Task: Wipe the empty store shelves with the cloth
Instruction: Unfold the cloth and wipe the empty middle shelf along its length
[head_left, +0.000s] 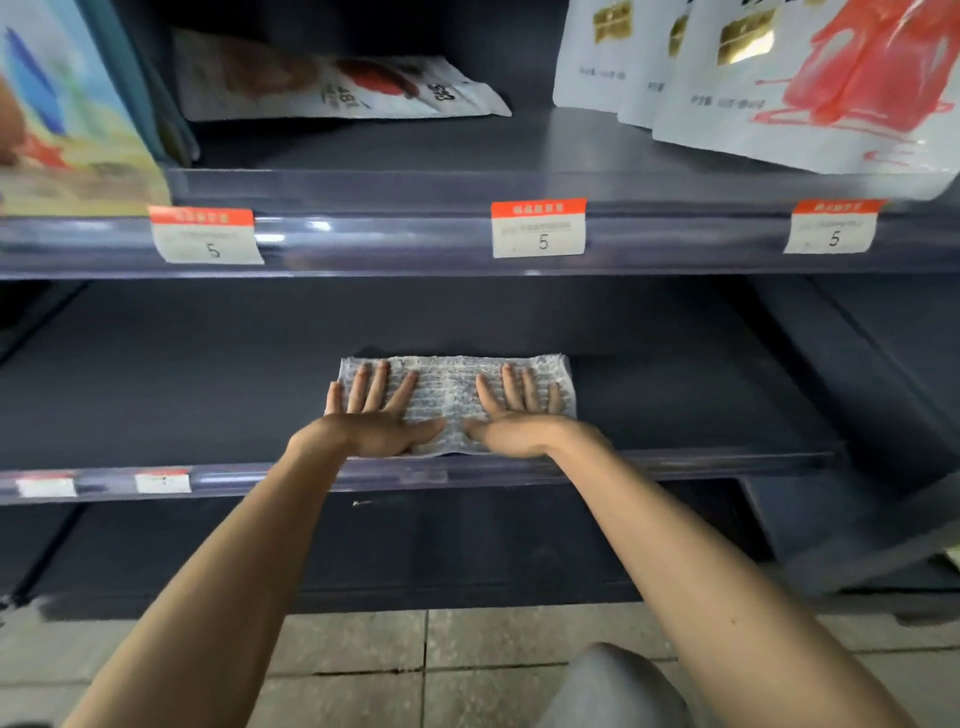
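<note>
- The cloth (451, 397) — pale, with a grey woven pattern — lies spread flat as a wide rectangle on the dark middle shelf (156, 395), near the shelf's front edge and roughly central.
- The left hand (371, 410) presses palm-down on the cloth's left part, fingers spread and flat, thumb pointing inward; it grips nothing.
- The right hand (519, 413) lies palm-down on the cloth's right part in the same way, fingers splayed, thumb pointing toward the left thumb — the two thumbs close but apart.
- Both bare forearms reach up from the bottom of the view and cross the shelf's clear front rail (675, 460).
- Two small white price tags (162, 482) sit in that rail at the far left.
- The upper shelf (363, 150) holds a flat-lying snack pouch (332, 83), a colourful box (72, 119) at left and white pouches with red print (810, 78) at right.
- Its rail carries three red-and-white price labels (538, 227), each marked 5.
- Below is a dark bottom shelf (467, 540), then a tiled floor (363, 649).
</note>
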